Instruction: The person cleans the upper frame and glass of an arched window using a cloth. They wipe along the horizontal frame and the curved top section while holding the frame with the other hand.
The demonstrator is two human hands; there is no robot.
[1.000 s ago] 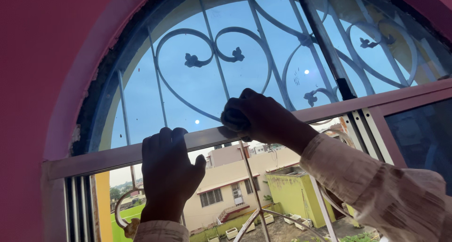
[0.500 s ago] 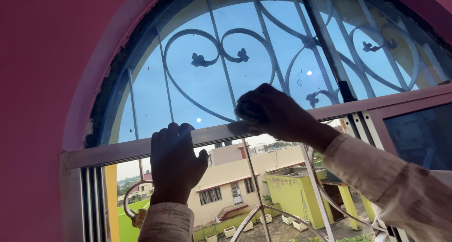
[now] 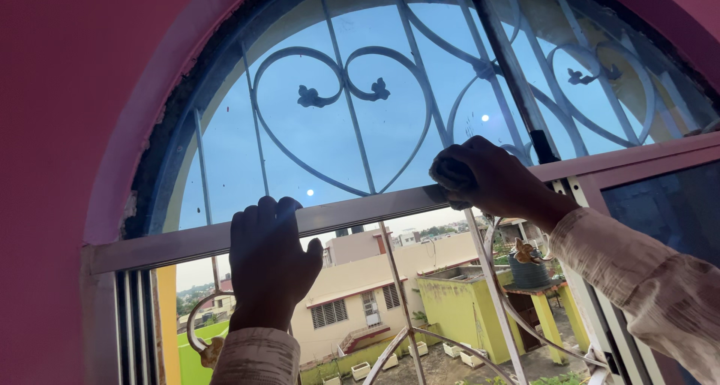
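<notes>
My left hand (image 3: pixel 270 265) hangs on the horizontal metal window rail (image 3: pixel 150 248), its fingers hooked over the top edge. Further right on the same rail, my right hand (image 3: pixel 499 181) is closed around a small bunched cloth (image 3: pixel 448 178) and presses it against the rail just under the arched glass pane (image 3: pixel 330 149). Both hands are dark against the bright sky. A light patterned sleeve (image 3: pixel 645 272) covers my right forearm.
Behind the glass is a white iron grille with heart-shaped scrolls (image 3: pixel 341 77). A dark upright frame bar (image 3: pixel 517 77) splits the arch. A tinted sliding pane (image 3: pixel 660 212) is at the right, the pink wall (image 3: pixel 60 130) at the left. Buildings (image 3: pixel 390 280) lie below outside.
My right hand has slid with the cloth to the right along the rail. My left hand has kept its hold in the same place.
</notes>
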